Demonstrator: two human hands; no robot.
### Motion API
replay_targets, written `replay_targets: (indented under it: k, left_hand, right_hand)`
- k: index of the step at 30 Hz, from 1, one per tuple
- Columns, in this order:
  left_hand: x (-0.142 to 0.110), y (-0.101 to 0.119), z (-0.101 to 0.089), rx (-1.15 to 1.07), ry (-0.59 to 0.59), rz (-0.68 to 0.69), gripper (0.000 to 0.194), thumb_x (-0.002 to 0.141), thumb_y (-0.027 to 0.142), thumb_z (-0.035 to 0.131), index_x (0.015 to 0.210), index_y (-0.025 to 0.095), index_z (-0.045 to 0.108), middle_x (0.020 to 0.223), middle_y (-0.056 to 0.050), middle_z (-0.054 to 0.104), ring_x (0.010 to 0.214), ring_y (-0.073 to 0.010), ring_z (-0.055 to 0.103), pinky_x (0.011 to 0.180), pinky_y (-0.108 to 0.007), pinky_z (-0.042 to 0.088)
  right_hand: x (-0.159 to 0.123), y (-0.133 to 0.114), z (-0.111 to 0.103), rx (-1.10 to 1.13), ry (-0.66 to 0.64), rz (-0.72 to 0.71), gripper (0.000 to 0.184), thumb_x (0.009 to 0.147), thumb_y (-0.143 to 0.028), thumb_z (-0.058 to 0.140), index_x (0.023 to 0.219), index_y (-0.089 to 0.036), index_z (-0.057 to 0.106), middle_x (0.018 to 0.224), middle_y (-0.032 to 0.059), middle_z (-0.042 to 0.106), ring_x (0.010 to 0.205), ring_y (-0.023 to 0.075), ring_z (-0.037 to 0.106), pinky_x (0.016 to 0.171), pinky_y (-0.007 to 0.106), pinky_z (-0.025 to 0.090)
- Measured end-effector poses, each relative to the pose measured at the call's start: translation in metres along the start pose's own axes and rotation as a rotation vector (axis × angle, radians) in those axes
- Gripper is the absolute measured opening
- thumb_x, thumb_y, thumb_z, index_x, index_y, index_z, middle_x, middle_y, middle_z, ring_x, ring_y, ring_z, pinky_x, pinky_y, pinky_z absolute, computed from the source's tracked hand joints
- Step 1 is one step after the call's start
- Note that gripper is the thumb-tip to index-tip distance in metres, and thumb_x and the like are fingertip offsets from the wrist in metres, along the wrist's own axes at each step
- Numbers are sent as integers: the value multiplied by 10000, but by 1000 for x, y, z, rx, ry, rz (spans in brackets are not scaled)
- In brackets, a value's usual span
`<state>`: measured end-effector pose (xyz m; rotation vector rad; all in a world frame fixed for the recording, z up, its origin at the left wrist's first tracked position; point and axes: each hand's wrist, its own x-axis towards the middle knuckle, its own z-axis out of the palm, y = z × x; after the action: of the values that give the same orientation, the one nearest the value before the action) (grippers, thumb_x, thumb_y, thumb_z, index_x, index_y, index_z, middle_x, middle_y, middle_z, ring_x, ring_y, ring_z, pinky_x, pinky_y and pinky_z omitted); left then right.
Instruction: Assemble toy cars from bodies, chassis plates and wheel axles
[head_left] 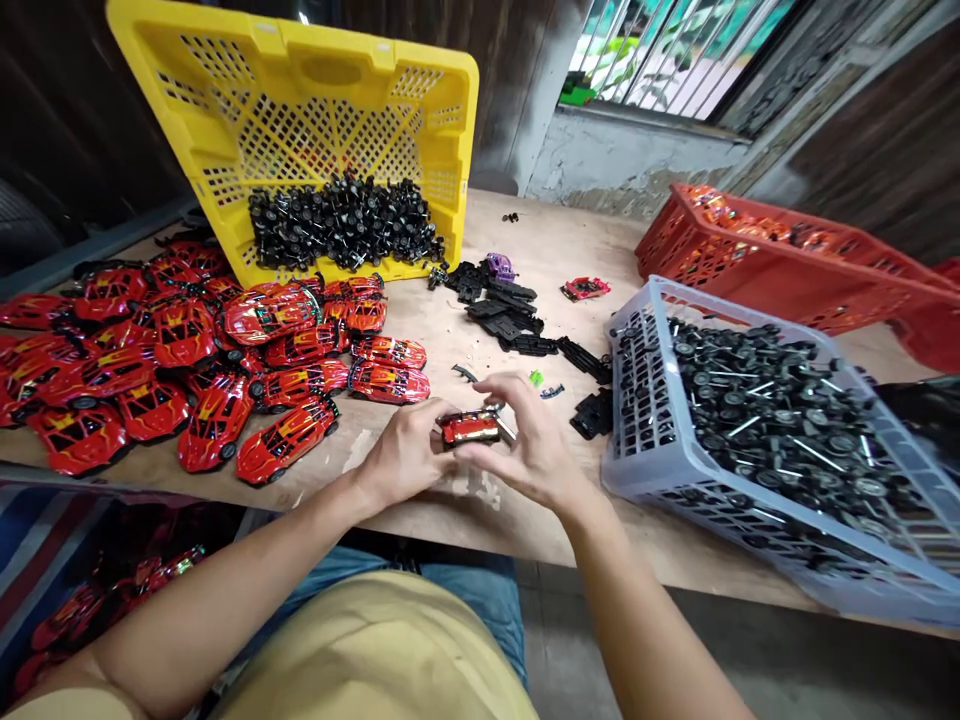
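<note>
Over the front part of the table, my left hand (401,450) grips one end of a red toy car (471,429), which is tilted on its side. My right hand (529,440) curves around the car's other end, thumb along the lower edge and forefinger raised above it. A short silvery piece shows between the car and the right fingers; its kind is hard to make out. Left of my hands lies a heap of red toy cars (184,330) with yellow and black markings. Beyond my hands are black plastic car bases (506,318) in a loose pile.
A yellow crate (300,55) stands tipped at the back with black wheel axles (345,225). At right, a clear plastic crate (652,400) holds more wheel axles. Behind it is a red crate (750,265) of shiny orange-red parts. A small red part (585,288) and purple piece (500,266) lie mid-table.
</note>
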<state>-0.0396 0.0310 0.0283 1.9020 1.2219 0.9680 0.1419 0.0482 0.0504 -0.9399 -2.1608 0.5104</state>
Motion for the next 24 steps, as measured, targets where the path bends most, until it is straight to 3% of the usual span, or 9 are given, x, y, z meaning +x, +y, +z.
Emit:
replay_targets:
  k: [2,7,9,11,13,16,19,21,24]
  left_hand:
    - [-4,-2,-3,-19,-19,-32,258,745,208,724,991,155,669,930,-52,716,850,-195,671,784,-288,506]
    - [-6,5,-25,-41,-79,40,585,711,223,744,1261,164,554,1235,-91,645,1045,-201,642,832,-268,518]
    - [-3,8,-34,57,-140,84,513,727,295,750,1201,171,597,1148,-67,671,973,-190,646,784,-256,508]
    - [0,6,-38,187,-203,57,275,780,378,704,949,164,668,856,-14,681,769,-155,627,684,-245,476]
    - [1,-3,-35,223,-197,-77,285,808,436,661,762,156,630,663,17,603,627,-127,572,581,-228,429]
    - [-1,-20,-23,-22,-144,-448,346,763,481,692,784,153,585,648,13,619,560,-123,586,497,-209,432]
    - [-3,-30,-14,-292,-192,-766,426,718,518,733,874,146,595,701,-21,681,481,-114,605,437,-200,460]
    - [-3,-29,-13,-308,-242,-828,471,701,543,745,907,138,618,713,-37,696,444,-108,608,401,-179,447]
    - [-3,-24,-14,-263,-296,-847,497,712,590,718,863,127,615,647,-43,682,421,-119,618,348,-148,395]
  right_hand:
    - [-16,11,-1,130,-35,65,555,814,-490,745,1234,-201,525,1151,97,591,1049,227,574,893,348,483]
    - [-28,18,3,211,-112,152,223,898,-357,676,1026,-192,596,955,41,627,874,175,598,791,304,482]
    - [-23,12,-2,168,-168,124,222,897,-336,680,1052,-195,607,980,44,645,887,173,603,795,298,478]
    - [-20,10,-10,118,-185,75,261,905,-358,668,1104,-201,606,1033,58,659,930,184,614,830,307,484]
    - [-27,14,-15,3,-105,98,313,927,-396,628,1170,-203,586,1095,82,651,993,207,612,882,334,484]
    - [-53,34,-12,-367,25,300,372,921,-442,609,1179,-175,581,1107,139,620,1029,278,581,908,414,473]
    - [-78,50,-6,-657,-64,480,254,922,-381,592,1037,-156,617,1012,158,605,964,308,565,827,423,482]
    - [-86,48,-8,-683,-101,538,178,946,-309,532,964,-149,606,983,156,598,899,286,574,760,383,479]
    - [-98,21,-18,-502,11,597,191,983,-304,448,912,-168,562,887,107,606,759,222,585,678,319,454]
